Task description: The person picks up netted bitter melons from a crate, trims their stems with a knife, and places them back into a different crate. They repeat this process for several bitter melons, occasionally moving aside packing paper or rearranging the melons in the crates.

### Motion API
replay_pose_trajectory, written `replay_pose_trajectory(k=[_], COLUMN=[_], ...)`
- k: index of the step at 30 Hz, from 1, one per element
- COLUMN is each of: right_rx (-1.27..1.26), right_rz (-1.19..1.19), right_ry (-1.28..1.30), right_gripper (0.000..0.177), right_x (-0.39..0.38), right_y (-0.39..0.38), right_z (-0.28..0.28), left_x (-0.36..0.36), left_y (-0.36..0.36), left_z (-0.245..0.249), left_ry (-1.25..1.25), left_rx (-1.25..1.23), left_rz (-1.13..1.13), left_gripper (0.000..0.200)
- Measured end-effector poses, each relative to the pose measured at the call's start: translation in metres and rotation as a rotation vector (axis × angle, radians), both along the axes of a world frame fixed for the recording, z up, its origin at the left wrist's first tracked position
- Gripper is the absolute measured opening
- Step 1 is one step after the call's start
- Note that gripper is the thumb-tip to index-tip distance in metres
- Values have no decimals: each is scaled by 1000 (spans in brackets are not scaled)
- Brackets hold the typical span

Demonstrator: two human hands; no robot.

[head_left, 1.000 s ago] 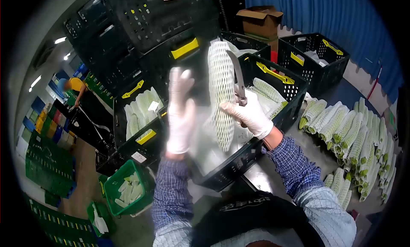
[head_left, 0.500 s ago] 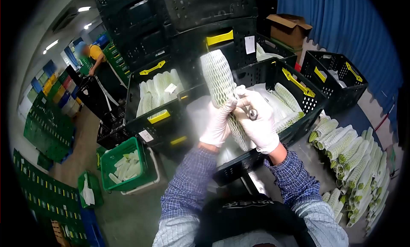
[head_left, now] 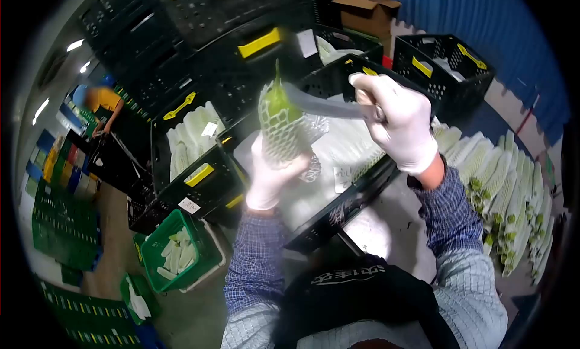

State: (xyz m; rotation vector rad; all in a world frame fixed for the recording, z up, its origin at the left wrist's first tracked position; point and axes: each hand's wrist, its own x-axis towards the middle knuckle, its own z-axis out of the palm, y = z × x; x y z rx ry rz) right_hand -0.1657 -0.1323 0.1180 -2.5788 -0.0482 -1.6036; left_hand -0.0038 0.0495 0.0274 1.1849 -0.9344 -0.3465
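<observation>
**Curved grey metal knife point(head_left: 331, 107) near the tip of a long green vegetable in white foam netting point(head_left: 280, 128)**

The vegetable stands nearly upright above the black plastic crate lined with white sheeting point(head_left: 329, 221), stem end uppermost. The white-gloved left hand point(head_left: 273, 175) has its fingers wrapped round the netting lower down. Over the crate's right side, the white-gloved right hand point(head_left: 400, 122) has its fingers closed about the knife's handle, the blade reaching across to the stem end. Blur makes it hard to tell whether the edge actually touches the skin.

The smooth, tapering tip could let the edge skid down towards the left hand's fingers; folds of netting might snag it, and a slack hold could let the vegetable twist. Right of the crate lies a heap of netted green vegetables point(head_left: 504, 186).
</observation>
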Motion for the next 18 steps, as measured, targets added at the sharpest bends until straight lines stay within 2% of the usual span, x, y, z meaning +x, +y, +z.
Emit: replay_pose_trajectory(k=[3, 4, 5, 7, 8, 12, 13, 15, 16, 18], right_rx=[-11, 17, 7, 48, 46, 80, 45, 128, 101, 170], right_rz=[-2, 84, 6, 41, 1, -21, 24, -17, 10, -62], right_ry=[111, 50, 166, 225, 253, 241, 164, 246, 177, 223], right_gripper=[37, 38, 35, 36, 40, 45, 47, 48, 51, 46], right_x=[8, 13, 12, 16, 21, 40, 43, 44, 48, 53], right_y=[-11, -12, -11, -12, -15, -49, -51, -48, -53, -63], right_z=[-2, -6, -2, -5, -8, -30, -36, -38, -42, -44], left_x=[-6, -8, -11, -16, -7, -11, -3, 1, -11, -6], left_y=[-4, -3, -4, -5, -4, -2, 1, -1, 2, 5], left_z=[3, 6, 8, 10, 3, 12, 6, 2, 11, 3], left_ry=[-113, -130, -121, -105, -246, 0, 70, 58, 193, 155], left_rx=[38, 75, 56, 17, 76, 55, 92, 79, 55, 57], left_rz=[53, 36, 14, -23, 29, -150, -204, -233, -259, -215], left_gripper=[60, 61, 62, 63, 66, 67, 70, 73, 75, 78])
